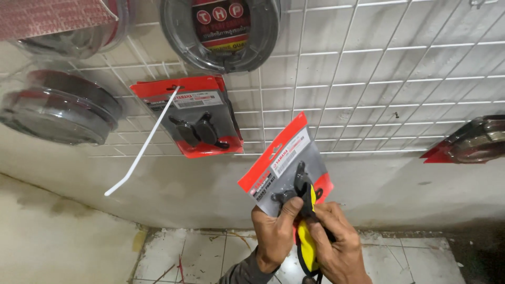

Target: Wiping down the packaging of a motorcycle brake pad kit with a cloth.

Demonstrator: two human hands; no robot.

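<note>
The left hand point(273, 234) pinches the lower edge of a red-and-clear blister pack point(286, 165), held up in front of the wall below the wire grid point(379, 79), while the right hand point(336, 247) grips a yellow-handled tool point(307, 236) against it. The blade could slip off the slick plastic toward the left thumb. The tool's tip is hidden, and the hanging packs point(197, 118) are partly glare-blurred or cut off.

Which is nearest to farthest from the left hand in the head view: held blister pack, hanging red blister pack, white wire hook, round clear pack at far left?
1. Held blister pack: in the left hand.
2. Hanging red blister pack: up-left on the grid.
3. White wire hook: further left.
4. Round clear pack: far left.
</note>
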